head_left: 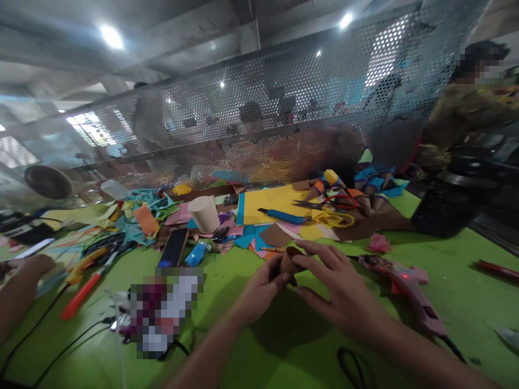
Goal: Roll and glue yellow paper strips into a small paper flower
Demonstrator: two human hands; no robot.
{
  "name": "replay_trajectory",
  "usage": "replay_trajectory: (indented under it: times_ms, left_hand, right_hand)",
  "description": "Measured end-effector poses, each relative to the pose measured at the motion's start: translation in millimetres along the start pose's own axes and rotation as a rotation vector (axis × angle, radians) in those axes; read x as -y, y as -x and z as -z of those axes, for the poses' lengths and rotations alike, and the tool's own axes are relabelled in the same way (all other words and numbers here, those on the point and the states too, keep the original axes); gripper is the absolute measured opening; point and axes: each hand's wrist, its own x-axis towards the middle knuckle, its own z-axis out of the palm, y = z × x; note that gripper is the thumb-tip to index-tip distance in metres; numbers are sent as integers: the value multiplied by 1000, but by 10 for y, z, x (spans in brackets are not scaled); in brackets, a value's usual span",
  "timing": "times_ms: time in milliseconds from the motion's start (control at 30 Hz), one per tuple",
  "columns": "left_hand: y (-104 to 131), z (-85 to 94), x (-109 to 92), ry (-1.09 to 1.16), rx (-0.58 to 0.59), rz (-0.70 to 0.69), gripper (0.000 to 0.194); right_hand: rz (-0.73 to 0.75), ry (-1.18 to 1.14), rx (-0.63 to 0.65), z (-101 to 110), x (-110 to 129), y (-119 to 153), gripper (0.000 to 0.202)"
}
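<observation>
A small brown sheet of paper or felt [289,263], curled into a tube or cone, is held over the green table. My left hand [265,286] grips it from the left, thumb in front and fingers behind. My right hand [334,281] bends its fingers over the right side of the curl, with the thumb lower down. Part of the piece is hidden by my fingers. To the right of my right hand lies a pink hot glue gun [411,283] with a red light on, its nozzle toward my hand. A pink paper flower [379,242] is just beyond it.
Scissors [344,202], a blue utility knife [284,216], yellow sheets [259,200] and a white roll [203,214] lie behind. A phone [173,248] and orange-handled tool [87,289] are left. Another person's hand [30,270] reaches in. A dark jar [446,200] stands right.
</observation>
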Motion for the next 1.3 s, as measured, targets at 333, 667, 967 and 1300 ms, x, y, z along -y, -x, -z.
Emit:
replay_trajectory:
  times_ms: [333,667,967,1300]
  left_hand:
    - [6,-57,1,-129,-97,54,59]
    - [36,8,19,-211,-235,10,72]
    - [-12,16,24,-120,-199,12,61]
    - [11,-26,23,-84,-21,-60,49]
  right_hand:
    - [-31,-40,-120,81,-124,-18,46]
    - [-26,-60,-234,99,-234,-60,34]
    - [-13,-90,-164,71,-235,-39,34]
    - [20,-73,27,29,-68,-16,39]
